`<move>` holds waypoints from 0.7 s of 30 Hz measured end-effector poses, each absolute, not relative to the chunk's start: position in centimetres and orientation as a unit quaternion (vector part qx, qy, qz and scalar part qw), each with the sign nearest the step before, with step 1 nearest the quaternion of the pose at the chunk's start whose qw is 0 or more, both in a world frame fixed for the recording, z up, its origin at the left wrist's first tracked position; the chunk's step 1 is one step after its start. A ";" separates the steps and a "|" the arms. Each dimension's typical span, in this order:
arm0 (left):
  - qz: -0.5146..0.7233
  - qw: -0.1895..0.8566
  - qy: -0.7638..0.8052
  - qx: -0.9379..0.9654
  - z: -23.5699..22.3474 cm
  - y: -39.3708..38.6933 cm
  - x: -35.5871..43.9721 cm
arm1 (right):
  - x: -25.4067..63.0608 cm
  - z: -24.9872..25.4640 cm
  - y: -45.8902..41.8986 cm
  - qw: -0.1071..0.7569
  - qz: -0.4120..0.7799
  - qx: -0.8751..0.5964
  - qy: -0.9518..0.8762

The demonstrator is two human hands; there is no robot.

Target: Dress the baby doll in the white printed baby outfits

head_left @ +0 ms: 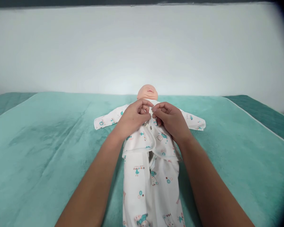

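Observation:
A baby doll (145,91) lies on its back, head away from me. It wears a white printed baby shirt (162,138) with both sleeves spread outward, and matching baby pants (136,186). My left hand (136,116) and my right hand (171,119) meet over the upper chest, thumbs and fingers pinched on the shirt's front edges just below the neck. The fingertips partly cover what lies between them. Below them, small round snaps (150,128) show along the front opening. Its lower front edges spread apart over the waist of the pants, where a dark gap shows.
A soft teal blanket (61,157) with light edging lies under the doll. Darker teal cloth (265,115) shows beyond it at the right and far left. A plain white wall (142,47) rises behind the far edge.

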State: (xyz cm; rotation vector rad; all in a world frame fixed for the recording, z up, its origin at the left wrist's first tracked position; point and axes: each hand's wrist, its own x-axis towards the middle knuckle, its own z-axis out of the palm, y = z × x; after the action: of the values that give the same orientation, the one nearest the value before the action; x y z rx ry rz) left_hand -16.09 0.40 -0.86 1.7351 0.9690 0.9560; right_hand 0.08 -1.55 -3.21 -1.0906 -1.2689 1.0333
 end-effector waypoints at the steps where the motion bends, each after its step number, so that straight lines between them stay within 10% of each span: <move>1: 0.385 0.444 0.397 0.705 -0.8 0.3 -16.0 | 0.1 -3.2 -1.6 0.552 0.437 -0.464 -0.538; 21: 0.470 0.407 0.405 0.670 -1.9 1.3 -15.7 | 0.1 -3.1 -1.6 0.556 0.450 -0.449 -0.535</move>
State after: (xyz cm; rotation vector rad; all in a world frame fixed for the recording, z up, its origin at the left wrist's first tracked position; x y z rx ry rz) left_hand -15.67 1.28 -1.92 1.6902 1.0208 1.1855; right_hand 0.13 -1.62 -3.14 -1.0597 -1.2633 1.0627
